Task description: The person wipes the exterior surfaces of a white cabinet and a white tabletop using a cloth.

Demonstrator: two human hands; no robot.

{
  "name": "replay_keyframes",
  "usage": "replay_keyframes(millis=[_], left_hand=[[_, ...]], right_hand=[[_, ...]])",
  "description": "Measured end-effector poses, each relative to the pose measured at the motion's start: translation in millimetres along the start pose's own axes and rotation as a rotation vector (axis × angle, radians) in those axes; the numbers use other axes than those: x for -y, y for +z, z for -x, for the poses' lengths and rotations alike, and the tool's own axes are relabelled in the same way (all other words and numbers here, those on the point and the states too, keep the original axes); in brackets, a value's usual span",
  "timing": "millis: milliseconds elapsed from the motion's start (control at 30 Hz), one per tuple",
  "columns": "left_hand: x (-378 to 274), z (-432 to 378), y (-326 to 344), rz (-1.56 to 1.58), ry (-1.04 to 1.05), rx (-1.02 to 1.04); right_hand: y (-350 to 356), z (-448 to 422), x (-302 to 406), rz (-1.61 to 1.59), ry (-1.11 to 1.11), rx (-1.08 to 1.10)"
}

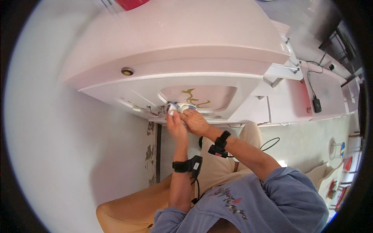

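Observation:
Both hands are close together in front of a white cabinet door with a gold leaf pattern on its pink panel. Fingers of my left hand grip one end of a crumpled white and blue cloth. Beside it, my right hand grips the cloth's other side, its fingertips partly hidden. The cloth is at the lower edge of the panel; whether it touches the door is hard to tell. Left of the hands, blurred metal fittings sit on the door.
A pale cabinet top juts out above the door, with a round brass-coloured fitting on the front below. The wall stands close on the left, its paint peeling near the floor. Lower drawers and a black cabled device are at right.

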State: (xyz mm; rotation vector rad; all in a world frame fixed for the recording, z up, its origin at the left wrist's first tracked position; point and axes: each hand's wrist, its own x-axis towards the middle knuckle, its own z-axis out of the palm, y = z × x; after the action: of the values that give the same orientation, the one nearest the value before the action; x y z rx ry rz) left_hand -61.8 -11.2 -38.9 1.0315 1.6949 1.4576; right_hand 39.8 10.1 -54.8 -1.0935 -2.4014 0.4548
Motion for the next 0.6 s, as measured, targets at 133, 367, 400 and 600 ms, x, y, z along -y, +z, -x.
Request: replay_keyframes(millis=[133,367,400,600], left_hand=[[-72.9,17.1,-9.1,0.357,0.056,0.095],[-89.8,34.8,16.3,0.231,0.464,0.266],[-77.7,32.2,20.9,0.105,0.553,0.25],[-11.2,43.2,40.9,-0.443,0.727,0.304]], right_hand=[[-60.4,-4.1,33.0,0.066,0.008,-0.25],[-108.6,33.1,30.5,0.228,0.059,-0.479],[-103.3,42.2,21.5,0.264,0.064,-0.467],[-50.7,89.8,-13.0,0.152,0.214,-0.294]])
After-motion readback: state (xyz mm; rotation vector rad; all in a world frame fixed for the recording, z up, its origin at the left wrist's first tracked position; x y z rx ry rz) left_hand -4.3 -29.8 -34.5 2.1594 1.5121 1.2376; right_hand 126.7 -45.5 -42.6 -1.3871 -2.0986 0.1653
